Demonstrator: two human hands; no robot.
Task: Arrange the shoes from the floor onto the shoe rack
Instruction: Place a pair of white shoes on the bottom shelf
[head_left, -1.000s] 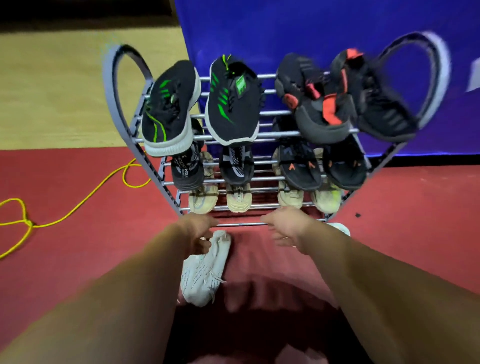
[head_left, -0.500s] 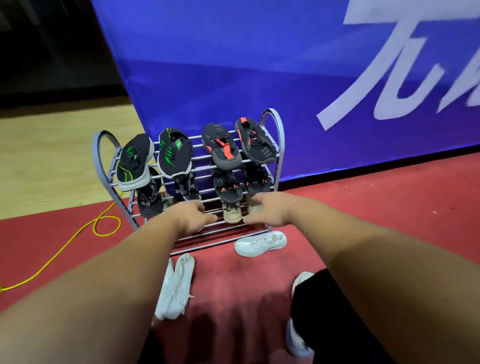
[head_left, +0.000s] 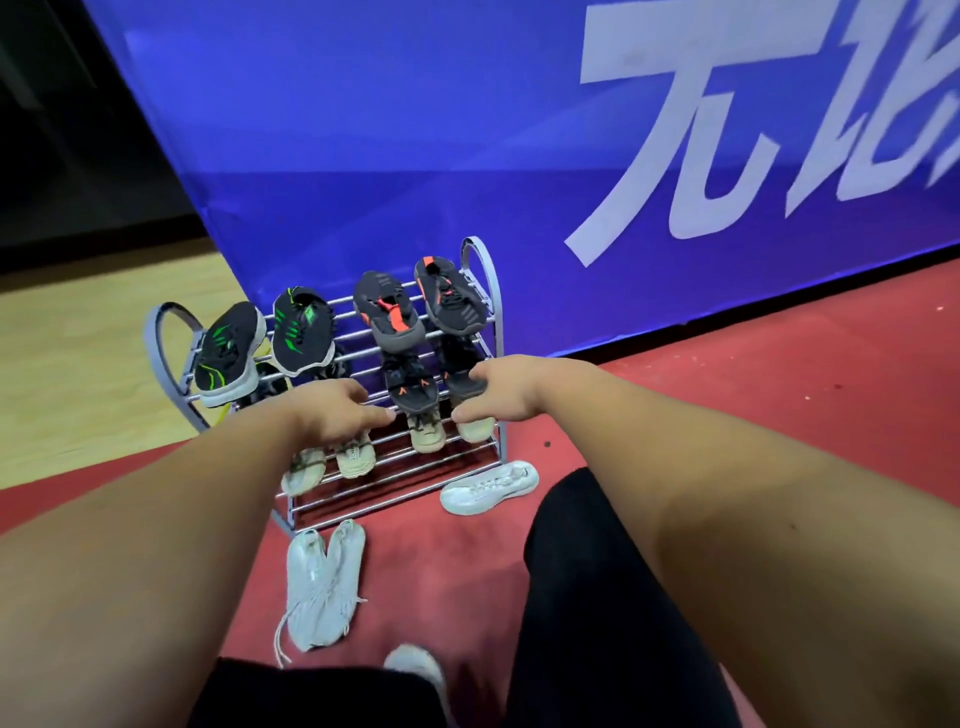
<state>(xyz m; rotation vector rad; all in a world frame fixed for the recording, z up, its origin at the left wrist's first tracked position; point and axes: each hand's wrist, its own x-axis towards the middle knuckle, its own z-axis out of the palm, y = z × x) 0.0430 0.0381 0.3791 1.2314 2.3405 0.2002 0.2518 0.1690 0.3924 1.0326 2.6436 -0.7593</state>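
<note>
A grey metal shoe rack (head_left: 485, 291) stands against a blue banner. Its top tier carries black-and-green sneakers (head_left: 301, 332) and black-and-orange shoes (head_left: 389, 317); black sandals (head_left: 413, 387) sit on the middle tier and beige shoes (head_left: 356, 457) on the lowest. A pair of white sneakers (head_left: 319, 582) lies side by side on the red floor in front of the rack. One more white sneaker (head_left: 488, 486) lies at the rack's right foot. My left hand (head_left: 332, 410) and my right hand (head_left: 506, 389) reach out in front of the rack, fingers relaxed, holding nothing.
The blue banner (head_left: 415, 156) with white lettering stands right behind the rack. Wooden floor (head_left: 78, 364) lies to the left, red mat (head_left: 779, 374) to the right. My legs in black trousers (head_left: 597, 597) and a white shoe on my foot (head_left: 415, 667) fill the lower middle.
The view has pulled back and swung right, so the rack looks smaller and farther. Both hands have lifted from near the floor to rack height, still holding nothing.
</note>
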